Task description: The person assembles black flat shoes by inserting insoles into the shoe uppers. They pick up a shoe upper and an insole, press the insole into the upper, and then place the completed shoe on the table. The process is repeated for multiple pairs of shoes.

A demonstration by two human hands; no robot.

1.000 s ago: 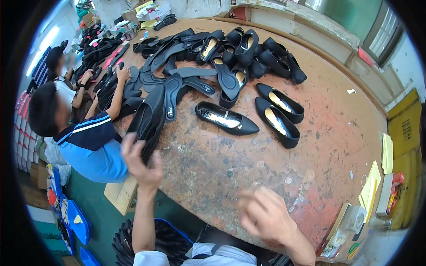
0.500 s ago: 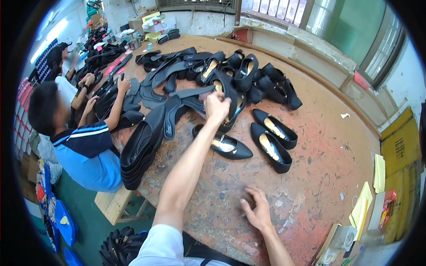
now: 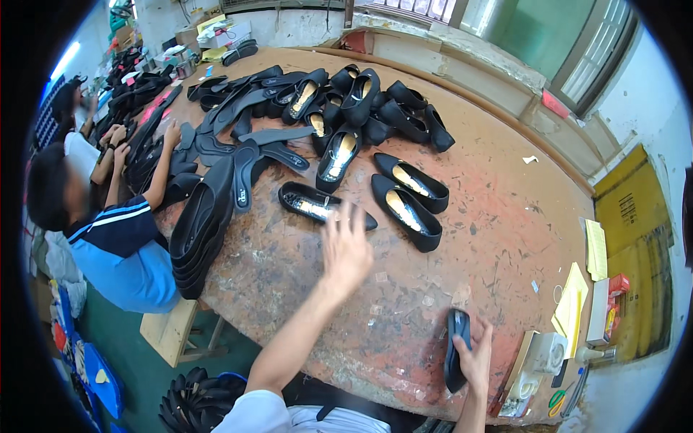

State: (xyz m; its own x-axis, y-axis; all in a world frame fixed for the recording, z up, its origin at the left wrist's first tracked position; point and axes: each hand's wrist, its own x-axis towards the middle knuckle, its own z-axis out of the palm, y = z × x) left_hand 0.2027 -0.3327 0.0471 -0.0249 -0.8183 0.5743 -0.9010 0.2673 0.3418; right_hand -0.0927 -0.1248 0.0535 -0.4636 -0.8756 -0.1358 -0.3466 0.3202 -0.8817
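Observation:
Near the table's front right, my right hand (image 3: 475, 359) is closed around the side of a black shoe (image 3: 455, 346), its toe pointing toward me. My left hand (image 3: 346, 249), smeared by motion, has its fingers stretched out with nothing seen in them. It hovers by the toe of a single black flat shoe (image 3: 310, 204) with a gold insole and partly covers it. Just right of that lies a pair of black pointed flats (image 3: 408, 216). Beyond, another black shoe (image 3: 338, 160) stands at the pile's near edge.
A heap of black shoes (image 3: 393, 119) and loose dark insoles (image 3: 245, 177) covers the table's far middle. A nested stack of black shoes (image 3: 198, 231) lines the left edge. Co-workers (image 3: 108, 238) sit at the left. Yellow papers (image 3: 574, 307) and scissors (image 3: 556, 403) lie at the right.
My left hand has come back from the pile toward me. My right hand, resting open on the table before, has moved right and now grips a shoe. The view has shifted slightly.

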